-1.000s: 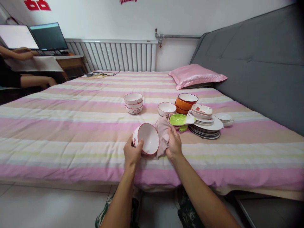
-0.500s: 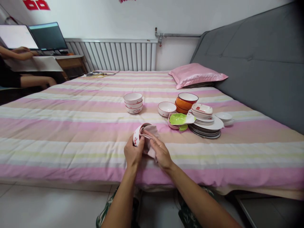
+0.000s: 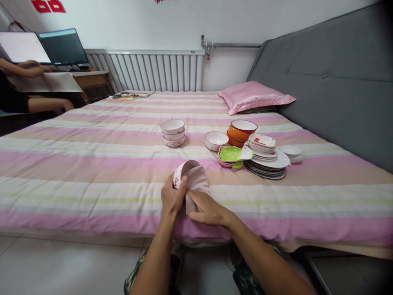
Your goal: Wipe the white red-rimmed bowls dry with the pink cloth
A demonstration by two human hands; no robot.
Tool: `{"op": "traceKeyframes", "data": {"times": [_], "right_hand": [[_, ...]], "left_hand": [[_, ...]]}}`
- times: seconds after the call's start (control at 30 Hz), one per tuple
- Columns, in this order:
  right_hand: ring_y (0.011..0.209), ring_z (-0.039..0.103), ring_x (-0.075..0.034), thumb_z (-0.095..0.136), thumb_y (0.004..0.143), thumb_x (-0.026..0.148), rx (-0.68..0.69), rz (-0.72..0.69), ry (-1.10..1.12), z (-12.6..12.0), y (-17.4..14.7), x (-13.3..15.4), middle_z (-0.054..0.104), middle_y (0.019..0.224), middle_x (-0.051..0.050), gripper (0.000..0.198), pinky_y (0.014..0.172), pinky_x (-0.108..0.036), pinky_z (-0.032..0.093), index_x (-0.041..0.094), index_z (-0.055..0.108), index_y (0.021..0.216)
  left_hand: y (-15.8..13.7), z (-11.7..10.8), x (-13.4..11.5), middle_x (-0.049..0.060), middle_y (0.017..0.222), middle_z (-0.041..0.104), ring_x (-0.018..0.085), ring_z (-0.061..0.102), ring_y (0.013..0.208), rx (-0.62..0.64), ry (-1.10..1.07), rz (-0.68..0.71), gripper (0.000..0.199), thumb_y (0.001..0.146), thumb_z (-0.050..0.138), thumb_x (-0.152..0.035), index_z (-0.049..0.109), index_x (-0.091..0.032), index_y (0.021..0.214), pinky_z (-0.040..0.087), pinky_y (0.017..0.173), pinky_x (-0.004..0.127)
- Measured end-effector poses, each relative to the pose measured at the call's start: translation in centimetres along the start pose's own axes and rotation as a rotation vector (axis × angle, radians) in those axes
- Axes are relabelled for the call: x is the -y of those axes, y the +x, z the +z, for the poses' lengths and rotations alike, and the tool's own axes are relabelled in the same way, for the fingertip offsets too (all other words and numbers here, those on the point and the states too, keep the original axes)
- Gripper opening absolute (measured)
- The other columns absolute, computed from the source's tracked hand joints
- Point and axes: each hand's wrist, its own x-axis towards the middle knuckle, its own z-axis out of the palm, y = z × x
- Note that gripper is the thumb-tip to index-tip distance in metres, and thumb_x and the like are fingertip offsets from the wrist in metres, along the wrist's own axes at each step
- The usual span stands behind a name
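A white bowl (image 3: 178, 174) with a red rim and red pattern is tilted on its side above the front of the bed. My left hand (image 3: 172, 196) is closed round its left side, thumb over the rim. A pale pink cloth (image 3: 198, 180) lies across the bowl's opening and hangs below it. My right hand (image 3: 208, 209) grips the cloth at the lower right of the bowl, its fingertips partly hidden in the fabric. Beyond the hands stand a stack of similar white bowls (image 3: 173, 133) and a single white bowl (image 3: 216, 140).
To the right are orange bowls (image 3: 238, 135), green leaf-shaped dishes (image 3: 231, 154), stacked plates (image 3: 278, 162) and small white dishes (image 3: 291, 151). A pink pillow (image 3: 256, 96) lies by the grey headboard (image 3: 325, 73). Cables (image 3: 132, 95) rest at the far edge. Another person (image 3: 27, 73) sits at the desk, left.
My right hand has moved down and turned, leaving the bowl's inside near the rim. The cloth is now spread flatter over the opening. My left hand keeps its hold on the bowl.
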Motion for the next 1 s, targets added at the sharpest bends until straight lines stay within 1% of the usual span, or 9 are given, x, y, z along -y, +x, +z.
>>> {"op": "traceKeyframes", "data": {"times": [0.2, 0.33, 0.47, 0.57, 0.63, 0.73, 0.8, 0.9, 1.0], "right_hand": [[0.097, 0.057, -0.026, 0.054, 0.070, 0.019, 0.021, -0.048, -0.186, -0.1, -0.2, -0.9, 0.064, 0.104, -0.009, 0.039, 0.093, -0.040, 0.042, 0.017, 0.054, 0.109], [0.102, 0.058, -0.026, 0.054, 0.072, 0.019, 0.024, -0.065, -0.289, -0.4, -0.3, -1.1, 0.066, 0.109, -0.010, 0.048, 0.101, -0.044, 0.037, 0.017, 0.053, 0.119], [0.121, 0.051, -0.025, 0.051, 0.074, 0.016, 0.025, -0.036, -0.354, -0.6, -0.3, -1.3, 0.057, 0.131, -0.012, 0.056, 0.111, -0.045, 0.026, 0.017, 0.049, 0.130], [0.128, 0.045, -0.024, 0.049, 0.076, 0.014, 0.012, 0.003, -0.382, -0.7, -0.4, -1.9, 0.052, 0.138, -0.013, 0.058, 0.114, -0.044, 0.022, 0.014, 0.047, 0.134], [0.130, 0.043, -0.024, 0.048, 0.079, 0.014, -0.003, 0.025, -0.383, -0.7, -0.4, -2.4, 0.050, 0.140, -0.012, 0.057, 0.113, -0.045, 0.022, 0.015, 0.046, 0.136], [0.129, 0.044, -0.024, 0.046, 0.086, 0.017, -0.017, 0.011, -0.342, -0.9, -0.4, -3.1, 0.051, 0.139, -0.011, 0.050, 0.112, -0.046, 0.023, 0.017, 0.046, 0.136], [0.123, 0.049, -0.024, 0.045, 0.089, 0.020, -0.031, -0.007, -0.285, -1.1, -0.3, -3.3, 0.055, 0.135, -0.010, 0.044, 0.110, -0.046, 0.027, 0.019, 0.049, 0.133], [0.111, 0.055, -0.024, 0.047, 0.092, 0.025, -0.055, -0.007, -0.211, -1.4, -0.2, -3.5, 0.061, 0.127, -0.009, 0.036, 0.103, -0.044, 0.034, 0.021, 0.054, 0.126], [0.103, 0.056, -0.023, 0.047, 0.093, 0.027, -0.064, 0.005, -0.195, -1.3, -0.1, -3.6, 0.065, 0.115, -0.008, 0.030, 0.096, -0.041, 0.038, 0.020, 0.057, 0.120]], "left_hand": [[0.2, 0.1, 0.0, 0.006, 0.090, 0.071, 0.023, 0.062, 0.083, -0.001, -0.026, -0.022, 0.046, 0.080, 0.053, -0.052, 0.068, -0.018, 0.106, 0.044, 0.073, 0.030], [0.5, 0.1, 0.5, 0.007, 0.093, 0.071, 0.024, 0.062, 0.086, 0.002, -0.012, -0.040, 0.047, 0.079, 0.053, -0.054, 0.068, -0.019, 0.106, 0.045, 0.075, 0.031], [0.8, 0.2, 1.0, 0.008, 0.099, 0.070, 0.026, 0.062, 0.094, 0.036, 0.002, -0.041, 0.051, 0.081, 0.050, -0.057, 0.065, -0.020, 0.111, 0.045, 0.080, 0.033], [0.9, 0.2, 1.4, 0.009, 0.104, 0.068, 0.026, 0.061, 0.099, 0.062, -0.031, -0.054, 0.054, 0.080, 0.051, -0.059, 0.062, -0.020, 0.115, 0.044, 0.086, 0.036], [1.0, 0.2, 1.7, 0.009, 0.108, 0.067, 0.026, 0.060, 0.101, 0.073, -0.113, -0.072, 0.059, 0.077, 0.054, -0.060, 0.059, -0.020, 0.119, 0.044, 0.089, 0.036], [1.0, 0.3, 2.0, 0.010, 0.106, 0.065, 0.023, 0.062, 0.097, 0.095, -0.299, -0.152, 0.068, 0.077, 0.051, -0.064, 0.052, -0.017, 0.125, 0.047, 0.083, 0.034], [1.0, 0.4, 1.9, 0.010, 0.102, 0.065, 0.022, 0.063, 0.090, 0.104, -0.395, -0.219, 0.073, 0.075, 0.050, -0.066, 0.048, -0.014, 0.126, 0.049, 0.077, 0.033], [1.0, 0.6, 1.4, 0.010, 0.097, 0.065, 0.021, 0.064, 0.086, 0.111, -0.430, -0.252, 0.079, 0.066, 0.064, -0.062, 0.046, -0.012, 0.124, 0.050, 0.074, 0.032], [1.0, 0.7, 1.1, 0.013, 0.104, 0.065, 0.022, 0.064, 0.093, 0.144, -0.413, -0.239, 0.078, 0.057, 0.077, -0.050, 0.049, -0.013, 0.119, 0.050, 0.079, 0.032]]}}
